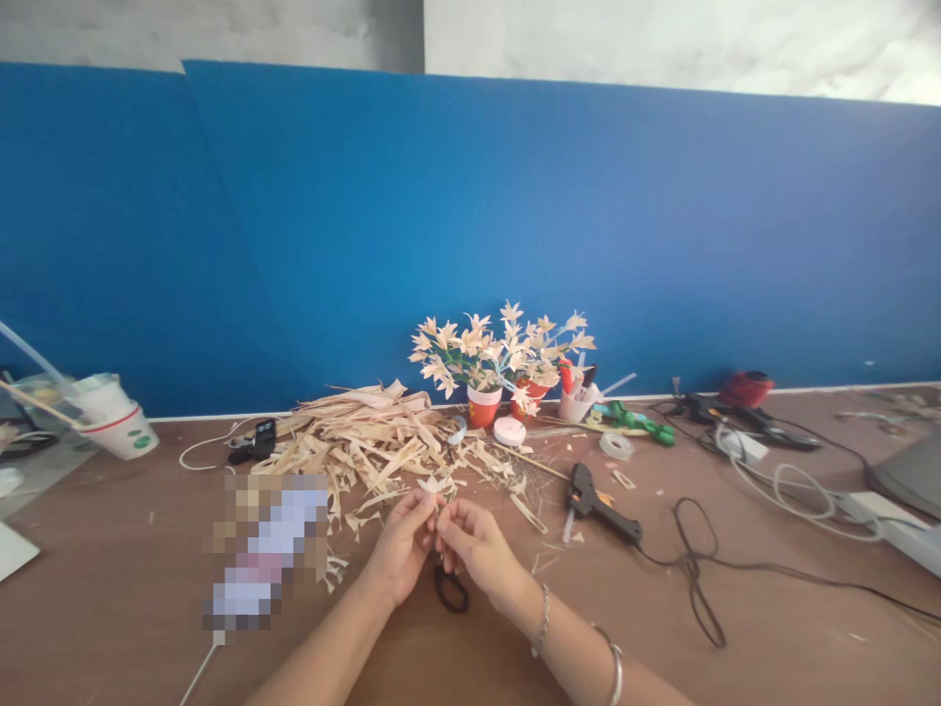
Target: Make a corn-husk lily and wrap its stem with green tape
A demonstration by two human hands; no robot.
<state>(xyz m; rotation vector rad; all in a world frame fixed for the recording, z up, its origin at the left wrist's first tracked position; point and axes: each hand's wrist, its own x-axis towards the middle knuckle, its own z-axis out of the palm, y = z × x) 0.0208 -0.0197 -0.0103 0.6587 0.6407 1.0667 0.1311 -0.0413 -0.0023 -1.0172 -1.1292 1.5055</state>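
Near the middle of the table, my left hand (407,541) pinches a small pale flower (434,484) with pointed petals, like dried husk. My right hand (479,549) is closed at the flower's base, its fingertips almost touching those of the left; what lies between them is mostly hidden. Beneath the hands shows a black loop handle (451,591), perhaps of scissors, the rest covered. Just beyond lies a heap of dried husk strips (368,431) with cut scraps. Finished flowers of the same kind (477,343) stand in red-and-white paper cups (483,407) at the back.
To the right rest a black glue gun (592,500) with its cord (698,579), a tape roll (616,447) and a white power strip (893,529). A blurred-out object (269,559) with a cable lies left. A paper cup (124,431) stands far left, before a blue partition (294,226).
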